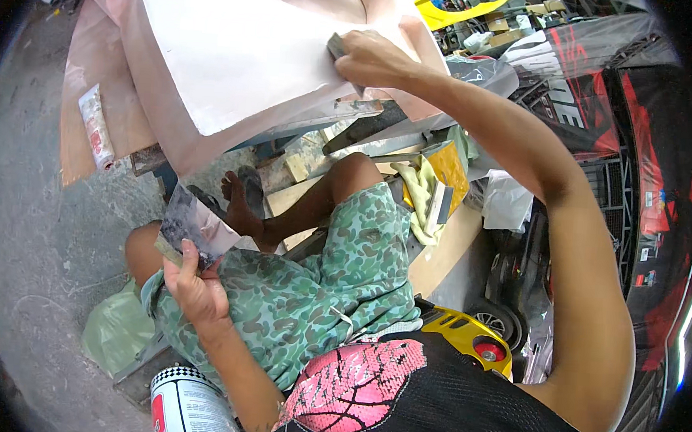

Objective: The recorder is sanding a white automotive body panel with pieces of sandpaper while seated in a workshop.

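Note:
My right hand (pixel 375 59) is closed round a grey putty spreader (pixel 336 46). It holds the spreader against the right part of a white coated area (pixel 229 50) on a large, pale pink shaped panel (pixel 151 61). Over my left thigh, my left hand (pixel 200 293) grips a flat mixing plate (pixel 189 216), thumb on top. Dark smears and a pinkish patch show on the plate. Its lower end is partly hidden by my fingers.
A white and red tube (pixel 96 125) lies on a board left of the panel. Right of my knee, a yellowish cloth (pixel 420 193) and a wide blade (pixel 439 203) rest on a yellow container. A large tin (pixel 191 408) stands at lower left, beside a pale green bag (pixel 117 325).

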Motion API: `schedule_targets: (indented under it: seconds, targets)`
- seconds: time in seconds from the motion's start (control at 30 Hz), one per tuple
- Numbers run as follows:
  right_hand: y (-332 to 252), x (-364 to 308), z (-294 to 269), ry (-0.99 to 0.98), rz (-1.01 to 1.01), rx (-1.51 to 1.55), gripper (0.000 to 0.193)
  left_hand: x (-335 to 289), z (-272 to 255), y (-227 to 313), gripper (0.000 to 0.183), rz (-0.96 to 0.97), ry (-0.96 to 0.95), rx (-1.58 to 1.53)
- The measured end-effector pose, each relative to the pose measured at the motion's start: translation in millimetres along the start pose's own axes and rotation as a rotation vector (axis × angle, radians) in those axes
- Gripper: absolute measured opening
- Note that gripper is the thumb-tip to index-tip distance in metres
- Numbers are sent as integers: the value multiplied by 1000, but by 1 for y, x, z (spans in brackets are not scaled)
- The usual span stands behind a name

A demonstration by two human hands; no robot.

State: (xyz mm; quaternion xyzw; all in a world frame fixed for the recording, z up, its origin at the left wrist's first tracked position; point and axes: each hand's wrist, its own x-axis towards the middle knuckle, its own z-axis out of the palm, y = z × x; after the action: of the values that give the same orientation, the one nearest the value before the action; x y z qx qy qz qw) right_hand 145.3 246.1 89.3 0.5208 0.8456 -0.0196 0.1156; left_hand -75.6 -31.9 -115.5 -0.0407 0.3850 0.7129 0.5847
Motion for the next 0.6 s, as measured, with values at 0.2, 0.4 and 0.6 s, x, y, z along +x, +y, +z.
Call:
schedule_targets:
  seconds: [0.2, 0.4, 0.6]
  targets:
    - [-86, 6, -14, -174, 55, 25, 34, 1, -10, 0, 45, -5, -39, 24]
    - [-155, 14, -30, -257, 84, 286, 37, -4, -7, 2, 42, 68, -9, 28]
    - [-171, 12, -55, -229, 8, 632, 32, -2, -21, 2, 42, 48, 4, 70]
